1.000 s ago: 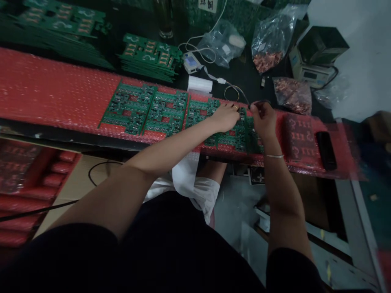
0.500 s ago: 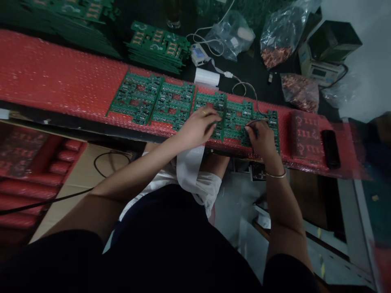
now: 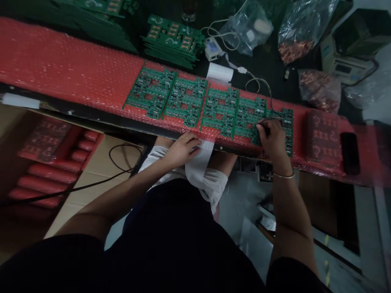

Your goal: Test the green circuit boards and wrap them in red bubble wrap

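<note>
The right hand (image 3: 273, 140) pinches a thin dark wired probe (image 3: 265, 127) on the rightmost green circuit board (image 3: 279, 124), four boards to its left untouched, while the left hand (image 3: 183, 148) grips a white paper strip (image 3: 200, 162).

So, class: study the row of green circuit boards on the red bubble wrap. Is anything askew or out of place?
Nothing stands out: the circuit boards lie flat in a neat row on the bubble wrap.

Electronics assembly workshop, row of green circuit boards (image 3: 210, 106) on red bubble wrap (image 3: 70, 69), stacked boards (image 3: 174, 38) behind, bags of copper parts (image 3: 295, 47), bench instrument (image 3: 345, 59), wrapped red rolls (image 3: 45, 179) in carton.
</note>
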`<state>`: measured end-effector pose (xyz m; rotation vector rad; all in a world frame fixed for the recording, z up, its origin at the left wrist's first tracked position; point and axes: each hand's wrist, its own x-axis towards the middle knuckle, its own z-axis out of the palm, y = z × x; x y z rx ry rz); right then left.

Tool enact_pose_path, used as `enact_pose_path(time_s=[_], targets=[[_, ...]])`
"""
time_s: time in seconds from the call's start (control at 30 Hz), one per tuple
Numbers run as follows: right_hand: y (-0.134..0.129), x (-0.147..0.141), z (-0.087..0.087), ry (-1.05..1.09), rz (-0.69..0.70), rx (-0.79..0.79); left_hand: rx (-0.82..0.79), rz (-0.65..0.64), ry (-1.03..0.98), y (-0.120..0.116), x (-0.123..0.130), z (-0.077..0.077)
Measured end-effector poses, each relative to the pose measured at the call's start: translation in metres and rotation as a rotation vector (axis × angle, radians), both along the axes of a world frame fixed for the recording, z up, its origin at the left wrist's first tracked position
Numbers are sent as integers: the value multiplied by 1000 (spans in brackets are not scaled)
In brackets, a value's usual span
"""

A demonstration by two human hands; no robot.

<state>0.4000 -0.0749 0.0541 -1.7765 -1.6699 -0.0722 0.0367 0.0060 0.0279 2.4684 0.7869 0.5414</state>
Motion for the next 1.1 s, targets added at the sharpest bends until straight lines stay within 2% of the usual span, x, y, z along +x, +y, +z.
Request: enact_pose_path(time_s=[0.13,0.3,0.4,0.5,0.6,0.7,0.8,0.9,1.0,1.1], targets=[[0,0,-1,3,-17,-8,44,49,-2,-1,2,-10],[0,0,-2,24,-19,-3,41,49,-21,-4,-2,-9],[0,0,-3,46,-17,-22,-20,57,-36,-7,-6,3],[1,-1,-3,59,-17,-26,-63,70,-99,-10,-1,27],[2,-1,-2,57,-7,-7,-67,24,-190,-11,25,56],[3,-3,0,39,-2,-2,-79,-87,-231,-6,72,74],[4,-5,3,19,-1,-12,-94,-160,-136,2,126,76],[5,-4,3,10,7,-18,-99,-189,-19,6,166,71],[6,-2,1,6,1,-27,-85,-182,41,4,186,68],[7,0,-1,11,9,-29,-90,-135,121,-2,193,69]])
